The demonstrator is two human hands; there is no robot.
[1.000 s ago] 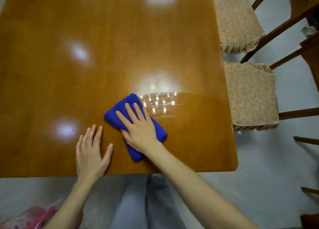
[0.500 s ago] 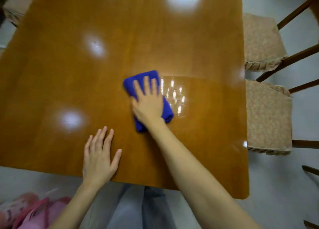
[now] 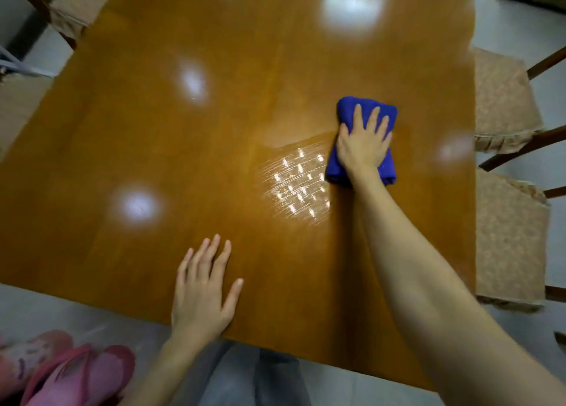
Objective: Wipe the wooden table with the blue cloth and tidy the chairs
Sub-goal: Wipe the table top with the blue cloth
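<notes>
Nearby, two cushioned chairs (image 3: 505, 99) stand beside the glossy desk (image 3: 153, 130); pink slippers (image 3: 79, 375) lie on the grey floor (image 3: 46, 310). The right hand (image 3: 363, 148) presses straight fingers (image 3: 357, 119) on the blue cloth (image 3: 346, 108) at the desk's right side. The left hand (image 3: 200, 301) rests flat, fingers released.

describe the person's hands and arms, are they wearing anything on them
The left hand and right hand are bare, with no gloves, rings or watch in view. The left forearm and right forearm are bare too, with no sleeve as far as the frame shows. The nails look short and unpainted.
</notes>
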